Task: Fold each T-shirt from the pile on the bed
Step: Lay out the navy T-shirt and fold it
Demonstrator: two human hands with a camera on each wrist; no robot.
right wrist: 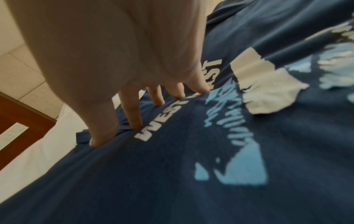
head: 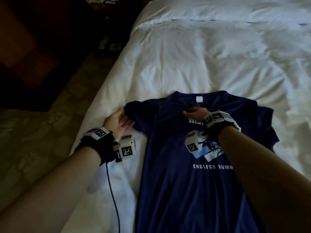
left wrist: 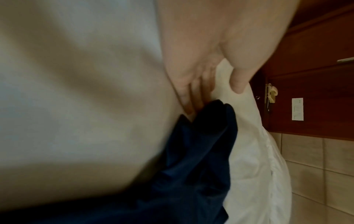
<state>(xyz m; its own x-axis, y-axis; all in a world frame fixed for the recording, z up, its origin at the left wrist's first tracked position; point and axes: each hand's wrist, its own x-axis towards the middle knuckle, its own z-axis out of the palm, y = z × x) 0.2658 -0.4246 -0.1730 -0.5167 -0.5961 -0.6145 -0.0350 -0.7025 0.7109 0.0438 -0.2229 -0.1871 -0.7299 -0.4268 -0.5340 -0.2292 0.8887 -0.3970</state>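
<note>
The left hand point(head: 117, 122) lay open on the white bed point(head: 202, 61), straight fingers point(left wrist: 188, 97) touching the bunched sleeve just beyond them. To its right, the navy T-shirt point(head: 176, 182) lay spread front up. The right hand point(head: 196, 113) pressed spread, uncurled fingers point(right wrist: 134, 112) onto its chest, beside the collar.

the t-shirt point(head: 176, 165) hem runs off the bottom edge; the right forearm hides part of its print.

Dim room, daylight brightening the far bed point(head: 218, 56) (both wrist views motion-blurred).
</note>
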